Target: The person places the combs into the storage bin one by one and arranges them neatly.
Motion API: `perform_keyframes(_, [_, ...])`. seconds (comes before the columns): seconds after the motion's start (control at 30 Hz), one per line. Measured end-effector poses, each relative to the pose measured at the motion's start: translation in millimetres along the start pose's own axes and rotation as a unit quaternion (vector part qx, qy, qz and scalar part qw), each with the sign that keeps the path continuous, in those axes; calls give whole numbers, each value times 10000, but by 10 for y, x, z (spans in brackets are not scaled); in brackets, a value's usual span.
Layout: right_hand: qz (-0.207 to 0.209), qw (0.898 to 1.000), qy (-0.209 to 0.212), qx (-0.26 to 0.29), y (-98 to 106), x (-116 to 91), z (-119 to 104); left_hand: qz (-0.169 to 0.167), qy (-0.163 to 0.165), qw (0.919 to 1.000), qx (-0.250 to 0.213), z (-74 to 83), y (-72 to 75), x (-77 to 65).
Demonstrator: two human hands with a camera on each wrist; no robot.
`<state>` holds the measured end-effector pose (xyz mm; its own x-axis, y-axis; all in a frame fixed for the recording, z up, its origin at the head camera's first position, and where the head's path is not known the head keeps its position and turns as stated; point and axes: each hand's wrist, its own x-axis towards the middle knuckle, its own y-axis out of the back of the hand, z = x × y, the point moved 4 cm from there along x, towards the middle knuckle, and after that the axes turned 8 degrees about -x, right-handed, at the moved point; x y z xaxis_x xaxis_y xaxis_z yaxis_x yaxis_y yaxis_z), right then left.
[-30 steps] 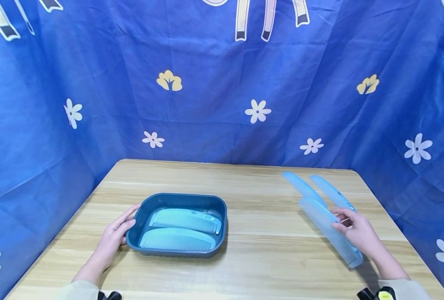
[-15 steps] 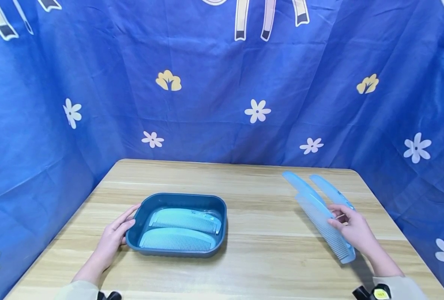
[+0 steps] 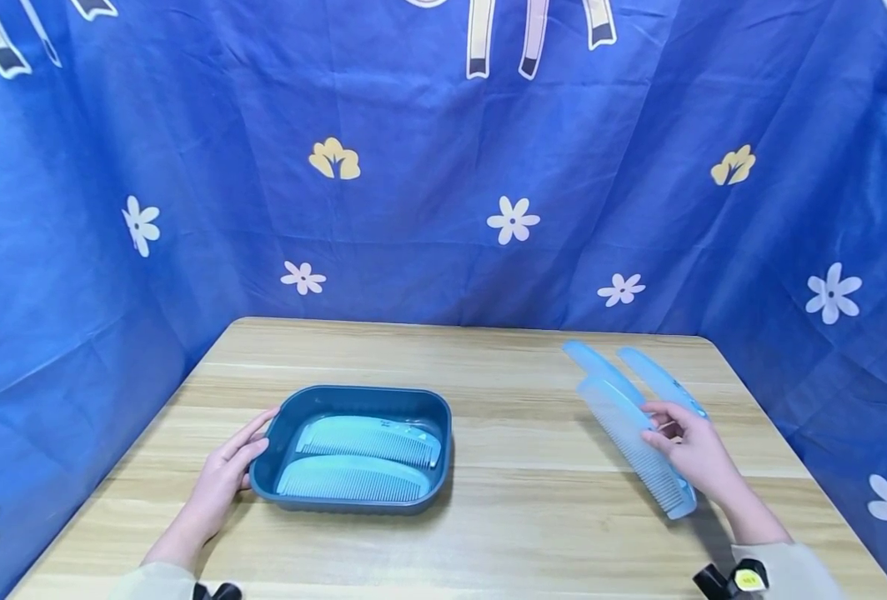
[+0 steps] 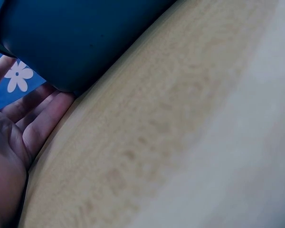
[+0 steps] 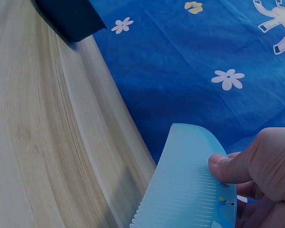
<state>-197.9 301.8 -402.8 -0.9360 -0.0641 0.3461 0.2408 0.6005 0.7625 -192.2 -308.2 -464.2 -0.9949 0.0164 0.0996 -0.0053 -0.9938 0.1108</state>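
My left hand (image 3: 222,467) holds the left end of a dark blue plastic box (image 3: 372,402), thumb and fingers at its side. The left wrist view shows fingertips against the box's (image 4: 66,42) lower corner. Inside the box lie two light blue combs, one (image 3: 361,432) behind the other (image 3: 349,472). Over the right of the table my right hand (image 3: 691,450) pinches another light blue comb (image 3: 627,433) by its back, teeth toward the left. In the right wrist view the thumb presses the held comb's (image 5: 180,180) printed edge; some fingers are hidden behind it.
Two more light blue combs lie toward the back right, one (image 3: 589,360) partly covered by the held comb, the other (image 3: 657,375) behind my right hand. The wooden table (image 3: 503,517) is enclosed by a blue patterned curtain (image 3: 428,167) at the back and both sides.
My right hand has moved left and slightly away from me with the comb in its fingers. The left hand and the box stay where they were.
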Motion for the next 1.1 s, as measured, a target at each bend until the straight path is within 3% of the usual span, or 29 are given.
perform_keyframes(0.6, [99,9988,311,363,-97,99,-193,18,56,10000,48,2,0,2])
perform_keyframes(1.1, [-95,9978,317,580,-220,170,-390,-18,30,9999,-136,-10,11,2])
